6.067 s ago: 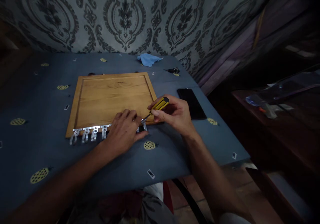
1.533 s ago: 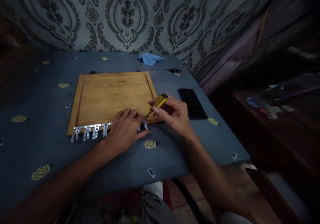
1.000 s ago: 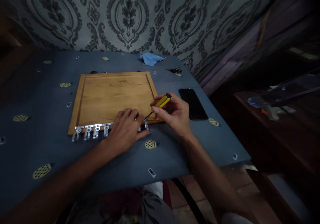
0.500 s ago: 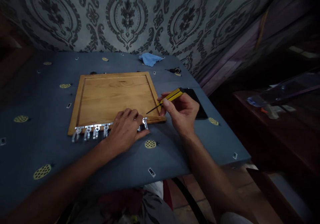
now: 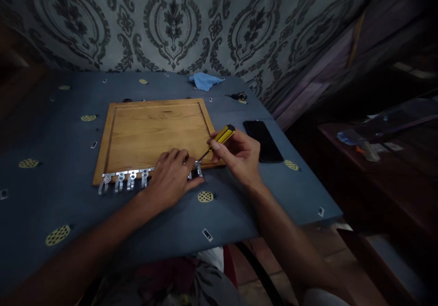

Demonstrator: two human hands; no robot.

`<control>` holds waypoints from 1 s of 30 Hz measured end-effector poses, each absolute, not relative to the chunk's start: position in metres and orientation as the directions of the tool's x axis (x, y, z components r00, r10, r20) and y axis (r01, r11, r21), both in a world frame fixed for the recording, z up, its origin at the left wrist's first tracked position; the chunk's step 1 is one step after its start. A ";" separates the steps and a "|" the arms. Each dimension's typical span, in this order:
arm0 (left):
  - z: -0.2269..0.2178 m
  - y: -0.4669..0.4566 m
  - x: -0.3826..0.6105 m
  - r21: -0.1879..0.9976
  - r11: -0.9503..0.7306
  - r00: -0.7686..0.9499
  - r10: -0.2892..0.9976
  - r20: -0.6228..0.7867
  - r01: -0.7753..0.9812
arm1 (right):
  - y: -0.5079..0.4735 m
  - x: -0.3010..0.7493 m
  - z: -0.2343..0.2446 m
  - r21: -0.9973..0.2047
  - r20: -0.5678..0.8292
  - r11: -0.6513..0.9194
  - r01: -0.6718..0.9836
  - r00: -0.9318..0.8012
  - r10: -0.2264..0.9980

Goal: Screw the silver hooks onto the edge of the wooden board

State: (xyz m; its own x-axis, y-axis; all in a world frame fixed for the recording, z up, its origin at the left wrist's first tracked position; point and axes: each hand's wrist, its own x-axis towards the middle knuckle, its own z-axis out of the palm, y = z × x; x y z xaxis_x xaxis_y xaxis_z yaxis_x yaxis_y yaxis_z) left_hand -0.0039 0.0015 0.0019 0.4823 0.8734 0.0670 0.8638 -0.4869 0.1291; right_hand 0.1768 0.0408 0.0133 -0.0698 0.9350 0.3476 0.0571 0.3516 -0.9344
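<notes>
A framed wooden board (image 5: 153, 132) lies flat on the table. Along its near edge runs a metal hook rail (image 5: 132, 174) with several silver hooks hanging over the edge. My left hand (image 5: 173, 176) grips the rail near its right end, fingers curled over the top and thumb below, hiding part of it. Between the fingers of my right hand (image 5: 239, 155) is a yellow and black screwdriver (image 5: 223, 135), slanting down to the left. Its tip meets the rail's right end, by the last hook (image 5: 199, 169); whether it sits in a screw I cannot tell.
A black phone (image 5: 263, 142) lies right of the board. A blue cloth (image 5: 205, 81) and a small dark item (image 5: 238, 96) are toward the back. The blue tablecloth (image 5: 143, 246) has pineapple prints. Beyond the table's right edge stands a dark red surface (image 5: 362, 178) with a clear bottle.
My right hand has moved left and down with the screwdriver, bringing its tip from above the board to the rail's right end. More of the phone shows. My left hand has stayed put.
</notes>
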 end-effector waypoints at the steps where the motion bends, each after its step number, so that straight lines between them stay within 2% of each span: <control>1: 0.002 0.001 -0.004 0.124 -0.489 0.484 0.872 0.065 0.864 | 0.041 0.177 0.013 -0.934 0.346 0.351 0.062 -0.076 0.935; 10: 0.003 0.001 -0.004 0.118 -0.482 0.481 0.876 0.045 0.868 | 0.039 0.177 0.013 -0.929 0.351 0.362 0.074 -0.127 0.928; 17: 0.003 0.001 -0.003 0.125 -0.486 0.486 0.873 0.033 0.865 | 0.041 0.178 0.009 -0.891 0.423 0.439 0.117 -0.142 0.895; 30: 0.001 0.001 -0.004 0.133 -0.485 0.483 0.874 0.048 0.865 | 0.040 0.177 0.010 -0.913 0.373 0.386 0.134 -0.113 0.921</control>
